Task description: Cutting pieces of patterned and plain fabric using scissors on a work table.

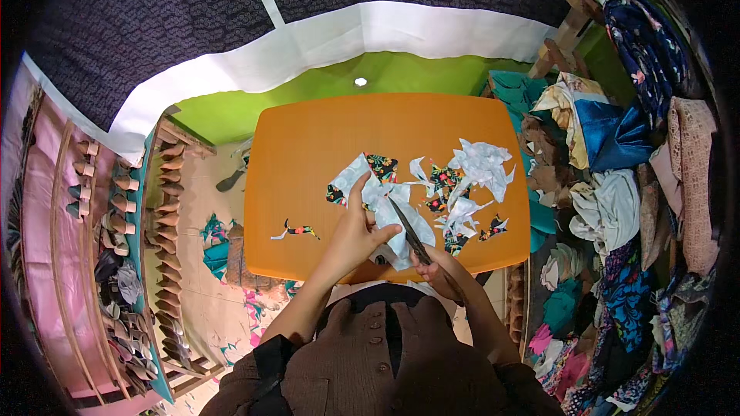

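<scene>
My left hand holds a piece of fabric, its index finger stretched along the cloth and its thumb toward the blade. One side of the fabric is pale white; folded-over parts show a black floral print. Gripped in my right hand is a pair of long dark scissors, pointing away from me and leftward. Their blades lie against the pale cloth, close to the left thumb. The handles are partly hidden by the right hand and wrist.
The orange table bears a heap of pale scraps, floral offcuts and a small scrap at left. Wooden shoe lasts line racks on the left. Piled cloths fill the right side. More scraps lie on the floor.
</scene>
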The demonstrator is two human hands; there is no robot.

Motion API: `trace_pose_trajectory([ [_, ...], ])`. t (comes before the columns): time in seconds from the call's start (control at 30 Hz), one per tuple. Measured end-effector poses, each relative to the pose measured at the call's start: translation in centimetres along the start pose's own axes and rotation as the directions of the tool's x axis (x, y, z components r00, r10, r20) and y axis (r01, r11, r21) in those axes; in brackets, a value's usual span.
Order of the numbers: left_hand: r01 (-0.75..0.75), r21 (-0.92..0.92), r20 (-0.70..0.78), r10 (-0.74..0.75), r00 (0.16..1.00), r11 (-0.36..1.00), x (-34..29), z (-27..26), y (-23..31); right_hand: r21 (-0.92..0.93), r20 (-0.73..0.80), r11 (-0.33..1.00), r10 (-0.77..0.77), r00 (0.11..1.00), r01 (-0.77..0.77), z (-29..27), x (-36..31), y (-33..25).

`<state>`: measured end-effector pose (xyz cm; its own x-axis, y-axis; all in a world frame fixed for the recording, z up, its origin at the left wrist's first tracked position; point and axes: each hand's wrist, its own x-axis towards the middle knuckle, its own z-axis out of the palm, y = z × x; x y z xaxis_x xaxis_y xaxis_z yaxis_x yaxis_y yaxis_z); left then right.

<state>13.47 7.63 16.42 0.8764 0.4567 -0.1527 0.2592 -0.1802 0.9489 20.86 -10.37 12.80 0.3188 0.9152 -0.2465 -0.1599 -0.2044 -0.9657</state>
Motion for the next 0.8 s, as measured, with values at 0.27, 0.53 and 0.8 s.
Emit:
trace_pose_trajectory([
  [0.27,-0.013,0.044,0.014,0.012,1.000,0.999,0.1,-0.3,-0.9,0.022,-0.006,0.988,0.151,0.989,-0.151,-0.1,0.3,1.4],
  [0.53,-0.027,0.100,0.027,0.025,0.999,0.995,0.0,-0.2,-0.8,-0.138,-0.046,0.990,0.019,0.999,-0.025,0.2,0.2,0.0],
  [0.8,0.077,0.256,0.136,-0.114,0.984,0.964,-0.3,-0.7,1.8,-0.093,-0.027,0.995,-0.021,0.999,0.019,0.2,0.0,1.1],
])
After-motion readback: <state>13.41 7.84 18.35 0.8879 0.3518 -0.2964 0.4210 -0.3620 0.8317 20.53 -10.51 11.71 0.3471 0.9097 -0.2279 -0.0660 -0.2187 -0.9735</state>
